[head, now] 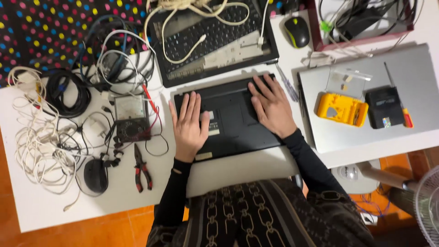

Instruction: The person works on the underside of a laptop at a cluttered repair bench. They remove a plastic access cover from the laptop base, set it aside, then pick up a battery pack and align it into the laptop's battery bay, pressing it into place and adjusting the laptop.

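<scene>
A black laptop base (233, 123) lies upside down on the white table (41, 206), right in front of me. My left hand (190, 126) rests flat on its left part, fingers spread, palm down. My right hand (272, 107) presses flat on its upper right part, fingertips near the far edge. Neither hand holds anything. Behind the base lies an opened laptop (215, 39) with its keyboard exposed and white cables draped over it.
Left of the base are an analog multimeter (131, 119) with red and black leads, red-handled pliers (141, 169), a black mouse (95, 175) and tangled cables (41, 137). At right, a closed silver laptop (411, 132) carries a yellow case (341, 109), a small black device (383, 107) and a screwdriver (404, 114).
</scene>
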